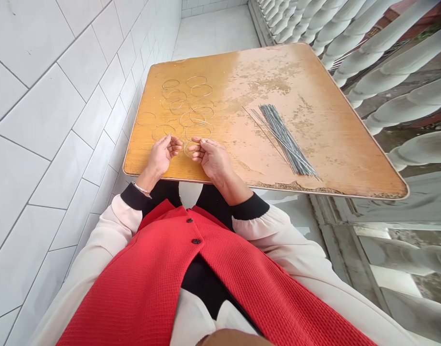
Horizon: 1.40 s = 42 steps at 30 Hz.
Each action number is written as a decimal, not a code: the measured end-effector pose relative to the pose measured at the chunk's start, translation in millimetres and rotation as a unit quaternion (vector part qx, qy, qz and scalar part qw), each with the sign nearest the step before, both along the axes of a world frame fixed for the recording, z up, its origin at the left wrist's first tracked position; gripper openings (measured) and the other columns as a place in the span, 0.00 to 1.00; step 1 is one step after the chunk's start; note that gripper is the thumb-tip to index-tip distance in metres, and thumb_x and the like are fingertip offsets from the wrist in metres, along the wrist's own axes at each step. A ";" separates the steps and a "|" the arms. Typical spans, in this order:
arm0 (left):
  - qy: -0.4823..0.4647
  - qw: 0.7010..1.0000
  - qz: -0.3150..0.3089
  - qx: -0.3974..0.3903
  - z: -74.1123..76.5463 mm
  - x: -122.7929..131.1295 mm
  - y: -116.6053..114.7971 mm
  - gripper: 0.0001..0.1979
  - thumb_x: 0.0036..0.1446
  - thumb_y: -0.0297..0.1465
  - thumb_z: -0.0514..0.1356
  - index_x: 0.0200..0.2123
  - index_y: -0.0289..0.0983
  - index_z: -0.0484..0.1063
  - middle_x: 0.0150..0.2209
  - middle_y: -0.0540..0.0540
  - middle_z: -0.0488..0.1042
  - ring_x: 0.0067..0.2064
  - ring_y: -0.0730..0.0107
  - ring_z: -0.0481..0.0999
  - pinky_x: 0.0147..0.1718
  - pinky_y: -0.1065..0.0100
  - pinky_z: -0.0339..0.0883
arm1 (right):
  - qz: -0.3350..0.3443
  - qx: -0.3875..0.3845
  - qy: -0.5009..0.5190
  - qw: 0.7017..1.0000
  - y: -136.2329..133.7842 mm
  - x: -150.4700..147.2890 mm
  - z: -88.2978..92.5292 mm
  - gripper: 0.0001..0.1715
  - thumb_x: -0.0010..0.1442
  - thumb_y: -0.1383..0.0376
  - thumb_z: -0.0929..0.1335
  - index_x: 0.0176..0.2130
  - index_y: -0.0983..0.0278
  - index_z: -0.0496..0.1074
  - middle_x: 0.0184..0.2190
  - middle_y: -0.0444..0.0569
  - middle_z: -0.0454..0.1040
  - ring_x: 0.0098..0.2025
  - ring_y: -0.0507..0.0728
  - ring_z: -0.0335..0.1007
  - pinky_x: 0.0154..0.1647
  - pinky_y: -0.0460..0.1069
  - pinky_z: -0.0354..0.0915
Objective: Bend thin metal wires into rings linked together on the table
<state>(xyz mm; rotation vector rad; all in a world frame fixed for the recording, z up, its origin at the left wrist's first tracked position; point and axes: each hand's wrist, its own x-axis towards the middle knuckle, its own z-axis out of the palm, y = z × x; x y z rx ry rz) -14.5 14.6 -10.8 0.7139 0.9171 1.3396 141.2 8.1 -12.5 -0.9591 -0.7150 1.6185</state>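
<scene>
Wire rings (184, 108) lie by the curled left hand (161, 156) and right hand (211, 159); any grip is unclear.

Balcony (216, 29) w/ white tiled wall (61, 120), balusters (386, 62)

My counter (335, 144): rings (187, 108) left, wires (287, 139) right
Tiled wall (61, 144) on its left, balusters (396, 91) on its right.

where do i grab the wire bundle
Best around the middle of the wire bundle, coming straight down from above with the right hand, the nearer one. It lies flat, and its upper end fans into loose strands, so the middle should gather them.
</scene>
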 end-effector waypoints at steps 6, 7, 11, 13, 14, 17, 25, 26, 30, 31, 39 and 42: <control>0.019 1.000 0.001 0.025 -5.1 -3.5 2.0 0.19 0.68 0.40 0.58 0.28 0.34 0.70 0.25 0.52 0.74 0.24 0.84 0.71 0.24 0.79 0.62 | 0.053 -0.022 -0.048 0.997 -1.1 4.4 5.3 0.16 0.67 0.73 0.62 0.35 0.69 0.77 0.21 0.47 0.77 0.19 0.47 0.68 0.21 0.41 0.66; 0.024 0.999 -0.001 0.026 -5.5 -2.5 1.7 0.19 0.67 0.41 0.59 0.27 0.34 0.70 0.25 0.52 0.73 0.23 0.85 0.70 0.24 0.79 0.61 | 0.061 -0.021 -0.060 0.996 -1.0 3.8 5.1 0.15 0.67 0.73 0.62 0.34 0.69 0.77 0.21 0.47 0.77 0.19 0.47 0.69 0.21 0.40 0.66; 0.037 0.999 -0.011 0.031 -5.4 3.1 -0.8 0.21 0.67 0.41 0.59 0.25 0.34 0.69 0.23 0.53 0.71 0.21 0.86 0.67 0.22 0.79 0.59 | 0.096 -0.026 -0.122 0.988 -0.4 -0.9 5.0 0.19 0.67 0.74 0.62 0.28 0.69 0.76 0.17 0.47 0.75 0.15 0.47 0.67 0.16 0.40 0.63; 0.038 0.999 0.000 0.031 -3.8 4.6 -1.8 0.20 0.67 0.39 0.59 0.24 0.34 0.68 0.22 0.54 0.70 0.20 0.86 0.66 0.21 0.79 0.57 | 0.119 -0.032 -0.150 0.981 0.0 -2.4 6.4 0.21 0.66 0.74 0.62 0.25 0.69 0.75 0.15 0.48 0.73 0.13 0.48 0.65 0.14 0.40 0.61; 0.038 0.999 0.010 0.030 -2.8 4.7 -1.9 0.20 0.68 0.39 0.58 0.24 0.35 0.68 0.22 0.54 0.69 0.20 0.86 0.66 0.21 0.79 0.57 | 0.129 -0.035 -0.160 0.978 0.2 -2.5 7.4 0.21 0.66 0.74 0.63 0.24 0.69 0.74 0.15 0.49 0.73 0.13 0.48 0.65 0.13 0.41 0.61; 0.042 0.998 0.036 0.023 0.0 2.8 -1.3 0.20 0.68 0.39 0.57 0.25 0.35 0.67 0.23 0.54 0.69 0.20 0.87 0.65 0.21 0.79 0.57 | 0.150 -0.046 -0.164 0.974 0.5 0.6 9.1 0.19 0.66 0.74 0.64 0.25 0.70 0.75 0.15 0.49 0.73 0.13 0.48 0.65 0.14 0.41 0.62; 0.031 0.998 0.050 0.015 -4.3 -1.7 0.1 0.20 0.67 0.41 0.58 0.25 0.35 0.67 0.23 0.54 0.70 0.21 0.87 0.65 0.21 0.79 0.58 | -0.015 0.068 -0.204 0.976 8.6 22.3 -10.2 0.15 0.61 0.63 0.72 0.48 0.65 0.73 0.29 0.44 0.79 0.18 0.46 0.66 0.15 0.40 0.60; 0.027 0.998 0.046 0.016 -5.1 -1.1 0.1 0.20 0.67 0.41 0.59 0.25 0.35 0.67 0.23 0.54 0.70 0.21 0.86 0.66 0.21 0.79 0.58 | -0.035 0.098 -0.223 0.969 12.0 24.4 -13.9 0.16 0.61 0.62 0.72 0.49 0.64 0.73 0.30 0.44 0.79 0.18 0.46 0.64 0.16 0.41 0.59; 0.018 0.999 0.023 0.030 -6.2 1.9 -0.7 0.20 0.67 0.41 0.59 0.25 0.35 0.67 0.23 0.54 0.70 0.20 0.86 0.66 0.20 0.79 0.58 | -0.090 0.175 -0.290 0.937 29.4 29.4 -25.7 0.20 0.59 0.61 0.73 0.51 0.63 0.75 0.31 0.44 0.78 0.18 0.46 0.63 0.20 0.44 0.62; 0.019 0.999 0.017 0.031 -6.1 2.5 -1.1 0.20 0.67 0.41 0.58 0.25 0.35 0.67 0.23 0.54 0.70 0.20 0.86 0.66 0.20 0.79 0.58 | -0.101 0.185 -0.308 0.928 33.2 30.1 -27.0 0.21 0.58 0.60 0.74 0.51 0.62 0.75 0.31 0.44 0.78 0.19 0.47 0.64 0.21 0.45 0.63; 0.006 0.999 -0.012 0.040 -4.7 4.5 -2.3 0.21 0.69 0.40 0.57 0.25 0.35 0.68 0.23 0.53 0.70 0.20 0.85 0.66 0.20 0.79 0.58 | -0.064 0.189 -0.433 0.879 33.8 27.3 -14.3 0.08 0.61 0.67 0.67 0.33 0.65 0.77 0.22 0.43 0.76 0.17 0.47 0.65 0.22 0.44 0.61; 0.019 0.999 -0.010 0.026 -3.2 5.9 -2.6 0.21 0.68 0.40 0.57 0.24 0.35 0.67 0.23 0.53 0.69 0.20 0.85 0.65 0.20 0.79 0.58 | -0.064 0.171 -0.399 0.898 30.6 22.0 -11.6 0.07 0.60 0.70 0.67 0.30 0.65 0.75 0.21 0.42 0.75 0.17 0.47 0.67 0.20 0.43 0.62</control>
